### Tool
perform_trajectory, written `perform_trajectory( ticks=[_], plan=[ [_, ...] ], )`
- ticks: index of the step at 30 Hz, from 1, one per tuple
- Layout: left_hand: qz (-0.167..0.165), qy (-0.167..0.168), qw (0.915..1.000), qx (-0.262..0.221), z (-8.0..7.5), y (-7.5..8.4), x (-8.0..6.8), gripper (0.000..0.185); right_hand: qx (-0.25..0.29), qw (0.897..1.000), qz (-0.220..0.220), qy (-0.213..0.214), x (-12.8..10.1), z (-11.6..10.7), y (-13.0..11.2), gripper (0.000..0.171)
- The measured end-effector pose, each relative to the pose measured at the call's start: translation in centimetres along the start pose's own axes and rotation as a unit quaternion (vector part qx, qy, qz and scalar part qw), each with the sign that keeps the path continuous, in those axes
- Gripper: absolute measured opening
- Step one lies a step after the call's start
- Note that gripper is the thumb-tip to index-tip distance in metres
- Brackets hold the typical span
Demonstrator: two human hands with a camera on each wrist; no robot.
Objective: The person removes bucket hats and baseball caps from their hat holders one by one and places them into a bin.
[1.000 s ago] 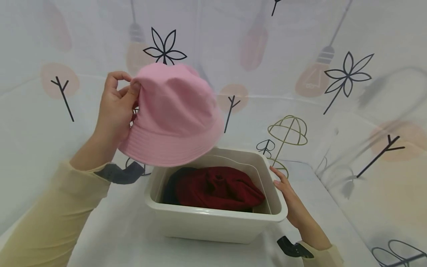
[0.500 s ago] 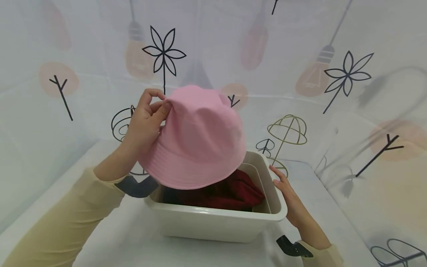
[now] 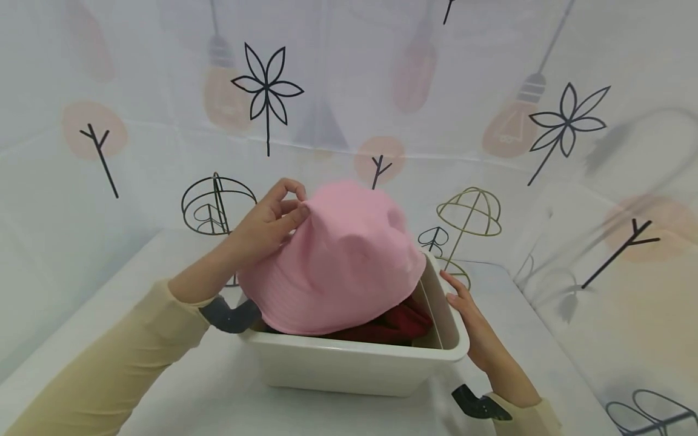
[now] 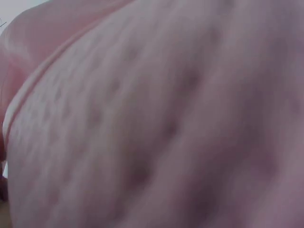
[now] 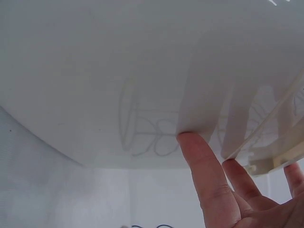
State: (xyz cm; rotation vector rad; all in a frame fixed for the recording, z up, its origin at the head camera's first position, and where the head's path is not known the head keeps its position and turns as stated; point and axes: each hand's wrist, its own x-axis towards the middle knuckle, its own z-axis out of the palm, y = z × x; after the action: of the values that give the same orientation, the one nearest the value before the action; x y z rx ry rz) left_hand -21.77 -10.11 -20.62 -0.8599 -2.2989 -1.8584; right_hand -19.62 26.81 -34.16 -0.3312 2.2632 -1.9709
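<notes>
A pink bucket hat (image 3: 349, 260) is pinched at the side of its crown by my left hand (image 3: 267, 227). Brim downward, it hangs over and partly inside a white plastic bin (image 3: 338, 370). Dark red cloth (image 3: 400, 318) lies in the bin, mostly covered by the hat. Ridged pink hat brim (image 4: 104, 123) fills the left wrist view, very near and blurred. My right hand (image 3: 471, 321) rests against the bin's right side near the rim. Its fairly straight fingers (image 5: 206, 175) touch the glossy outer wall in the right wrist view.
The bin stands on a white-covered table (image 3: 185, 375). Behind it and to the right, pale cloth walls (image 3: 327, 72) printed with flowers, bulbs and twigs surround the table. A dark strap (image 3: 231, 315) sits at the left cuff, another strap (image 3: 480, 404) at the right.
My left hand has carried the pink hat rightward and down from above the bin's left side into its opening, covering much of the red cloth. The right hand and the bin have stayed in place.
</notes>
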Motion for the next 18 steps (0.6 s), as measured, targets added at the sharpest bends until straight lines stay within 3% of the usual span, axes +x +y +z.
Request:
perform_trajectory(
  ticks=[2,5,9,12,15,18],
  plan=[
    [-0.01,-0.027,0.9994,-0.019,0.1,-0.1,0.1,0.011,0.002,1.0,0.0,-0.002,0.0,0.0,0.0,0.054],
    [-0.056,-0.049,0.997,-0.02,0.1,-0.4,0.2,0.011,0.002,1.0,-0.001,-0.001,0.1,0.0,0.0,0.055],
    [-0.134,-0.076,0.9875,0.031,-0.7,-1.0,0.2,0.021,0.002,1.0,-0.005,-0.002,0.2,0.1,-0.1,0.055],
    [-0.168,-0.117,0.9765,0.067,-1.7,-1.2,-0.1,0.035,0.003,1.0,-0.006,-0.003,0.2,0.1,-0.1,0.054],
    [-0.168,-0.162,0.9652,0.118,-2.3,-0.9,-0.8,0.062,0.002,1.0,-0.005,-0.001,0.2,0.1,-0.1,0.054],
    [-0.142,-0.202,0.9503,0.19,-1.9,-0.6,-1.6,0.093,0.003,1.0,-0.002,0.001,0.1,0.1,0.0,0.054]
  ],
)
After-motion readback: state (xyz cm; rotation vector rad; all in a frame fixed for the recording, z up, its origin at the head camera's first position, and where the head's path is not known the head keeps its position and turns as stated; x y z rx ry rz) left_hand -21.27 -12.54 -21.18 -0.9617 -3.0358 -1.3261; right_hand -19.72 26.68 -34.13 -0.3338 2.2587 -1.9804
